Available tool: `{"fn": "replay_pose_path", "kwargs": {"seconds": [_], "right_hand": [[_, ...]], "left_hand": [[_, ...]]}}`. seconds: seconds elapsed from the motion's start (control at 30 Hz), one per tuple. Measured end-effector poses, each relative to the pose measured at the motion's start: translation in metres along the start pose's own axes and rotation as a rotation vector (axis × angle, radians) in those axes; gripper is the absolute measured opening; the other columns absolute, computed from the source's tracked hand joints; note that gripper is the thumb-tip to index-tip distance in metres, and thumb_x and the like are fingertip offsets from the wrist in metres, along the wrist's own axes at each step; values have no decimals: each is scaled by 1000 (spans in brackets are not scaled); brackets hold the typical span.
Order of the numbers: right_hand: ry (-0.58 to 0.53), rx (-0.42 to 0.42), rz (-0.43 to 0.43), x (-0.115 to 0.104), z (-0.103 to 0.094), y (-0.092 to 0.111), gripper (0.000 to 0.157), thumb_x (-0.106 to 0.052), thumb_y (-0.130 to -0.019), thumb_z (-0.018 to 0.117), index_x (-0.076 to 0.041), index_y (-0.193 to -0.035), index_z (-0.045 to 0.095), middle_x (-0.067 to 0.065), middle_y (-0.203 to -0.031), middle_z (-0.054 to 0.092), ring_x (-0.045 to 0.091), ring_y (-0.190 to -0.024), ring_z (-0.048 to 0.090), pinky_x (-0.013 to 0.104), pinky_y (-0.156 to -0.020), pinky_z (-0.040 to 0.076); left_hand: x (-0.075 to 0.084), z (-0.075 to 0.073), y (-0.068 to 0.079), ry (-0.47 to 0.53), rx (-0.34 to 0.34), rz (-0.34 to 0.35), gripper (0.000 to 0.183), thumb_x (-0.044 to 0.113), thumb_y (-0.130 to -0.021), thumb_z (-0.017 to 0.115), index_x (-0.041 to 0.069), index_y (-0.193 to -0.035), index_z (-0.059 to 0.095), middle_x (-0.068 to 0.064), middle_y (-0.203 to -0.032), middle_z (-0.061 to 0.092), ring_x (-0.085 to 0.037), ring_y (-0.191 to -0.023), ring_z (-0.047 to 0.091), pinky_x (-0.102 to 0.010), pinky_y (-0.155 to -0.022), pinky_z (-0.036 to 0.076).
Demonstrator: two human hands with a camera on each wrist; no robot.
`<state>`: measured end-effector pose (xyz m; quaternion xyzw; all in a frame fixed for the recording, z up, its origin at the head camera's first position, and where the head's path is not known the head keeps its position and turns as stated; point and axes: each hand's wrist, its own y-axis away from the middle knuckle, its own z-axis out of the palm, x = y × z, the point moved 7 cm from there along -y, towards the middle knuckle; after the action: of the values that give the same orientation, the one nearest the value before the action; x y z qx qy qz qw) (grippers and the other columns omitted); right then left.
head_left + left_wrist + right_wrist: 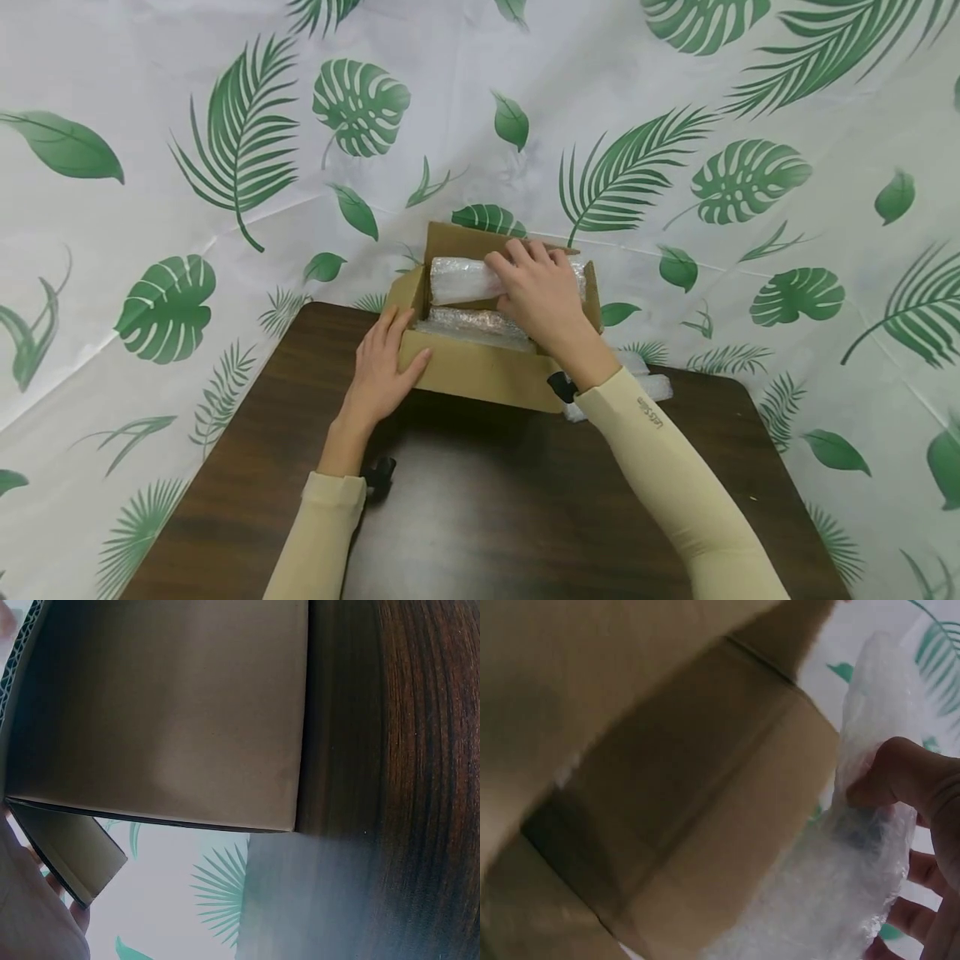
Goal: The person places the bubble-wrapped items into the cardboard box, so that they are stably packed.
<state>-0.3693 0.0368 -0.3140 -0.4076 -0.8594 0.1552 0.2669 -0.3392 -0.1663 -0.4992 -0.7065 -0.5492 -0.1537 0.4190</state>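
An opened cardboard box (487,371) stands at the back of the table with its flaps spread. My right hand (540,292) grips a bundle of bubble wrap (459,281) above the box; thumb and fingers press into the plastic in the right wrist view, where something dark shows faintly inside the wrap (810,907). Beneath it, more clear bubble wrap (480,321) lies in the box. With fingers fairly straight, my left hand (381,367) rests on the front left corner, thumb on the front flap and fingers along the left flap (71,851).
Another piece of bubble wrap (656,386) lies on the table right of the box, partly behind my right forearm. The dark wooden table (465,517) extends toward me. Behind it hangs a white cloth (450,108) printed with green leaves.
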Motion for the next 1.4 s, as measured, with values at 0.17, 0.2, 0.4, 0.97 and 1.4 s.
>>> {"fn": "replay_pose_path", "kwargs": {"seconds": [0.17,0.2,0.4,0.97,1.4], "right_hand": [[-76,-220,75,-1,42,-8,38,-19,-95,77,-22,-131,66,7,-125,63,34,-110,62,52,-84,53],[-93,-267,96,-1,50,-8,38,-21,-95,78,-23,-131,66,6,-126,63,34,-110,62,52,-84,54],[-177,-481,196,1,89,-9,39,-37,-98,79,-25,-134,68,4,-129,65,31,-110,66,58,-88,57],[-377,-751,266,-5,141,15,45,-37,-109,61,-22,-152,61,4,-150,67,34,-136,64,60,-108,53],[-438,-749,256,-2,123,20,54,-41,-109,59,-23,-159,52,9,-157,59,36,-146,56,62,-117,45]], "left_hand": [[1,0,0,-6,-6,-10,73,52,-105,59,25,-168,33,-16,-177,25,-43,-161,26,-71,-126,20],[1,0,1,-6,-7,-11,73,52,-105,60,25,-168,33,-16,-177,25,-43,-161,26,-71,-126,20],[1,-2,-1,-6,1,2,73,50,-105,60,25,-168,33,-16,-177,25,-43,-161,26,-71,-126,19],[1,-1,-2,-16,-9,10,74,51,-105,61,25,-168,32,-17,-177,24,-43,-161,26,-71,-127,19],[2,-2,0,1,-16,-7,74,52,-106,60,25,-169,32,-16,-178,23,-43,-162,24,-70,-127,18]]}}
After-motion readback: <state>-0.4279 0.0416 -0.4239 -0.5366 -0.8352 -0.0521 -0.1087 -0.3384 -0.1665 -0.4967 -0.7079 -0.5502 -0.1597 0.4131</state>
